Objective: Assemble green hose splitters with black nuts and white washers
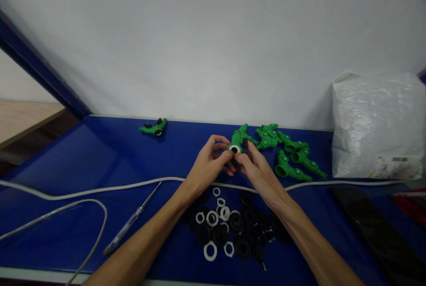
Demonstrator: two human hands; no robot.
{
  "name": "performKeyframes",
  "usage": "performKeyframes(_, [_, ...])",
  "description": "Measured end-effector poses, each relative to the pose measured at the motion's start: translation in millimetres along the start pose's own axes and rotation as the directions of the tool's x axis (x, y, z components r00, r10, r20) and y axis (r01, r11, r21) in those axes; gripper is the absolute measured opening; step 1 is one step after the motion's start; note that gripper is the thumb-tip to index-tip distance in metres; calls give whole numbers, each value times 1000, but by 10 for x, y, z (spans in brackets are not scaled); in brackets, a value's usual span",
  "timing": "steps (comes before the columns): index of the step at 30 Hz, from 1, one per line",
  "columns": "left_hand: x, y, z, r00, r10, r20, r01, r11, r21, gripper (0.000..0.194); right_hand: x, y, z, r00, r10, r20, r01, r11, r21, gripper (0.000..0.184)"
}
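Note:
Between my two hands, a green Y-shaped hose connector (237,137) is held just above the blue table. Its round opening faces me and has a white ring (234,149) with a dark centre in it; a black knob (245,142) sits on its right side. My left hand (216,155) grips it from the left, thumb at the white ring. My right hand (251,159) closes on it from the right, its thumb also by the ring. Below my hands lie loose white rings (210,251) and black rings (242,248) in a heap.
Several green connectors (289,166) lie to the right, beside a white plastic package (376,131). One connector with black knobs (155,129) lies at back left. A screwdriver (133,218) and a white cable (129,187) lie on the table (109,153); a dark flat object (372,228) is at right.

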State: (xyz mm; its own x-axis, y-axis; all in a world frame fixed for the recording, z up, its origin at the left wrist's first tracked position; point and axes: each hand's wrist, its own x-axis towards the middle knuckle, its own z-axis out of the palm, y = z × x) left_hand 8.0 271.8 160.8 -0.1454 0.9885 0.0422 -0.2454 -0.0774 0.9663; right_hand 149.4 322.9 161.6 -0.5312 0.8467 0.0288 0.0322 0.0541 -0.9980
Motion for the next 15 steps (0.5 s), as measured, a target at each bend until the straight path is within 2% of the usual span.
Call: performKeyframes(15, [-15,-30,33,999,41,-29,-40,999,29,31,3,34,19,997,-73,-22,73,997,-38,21])
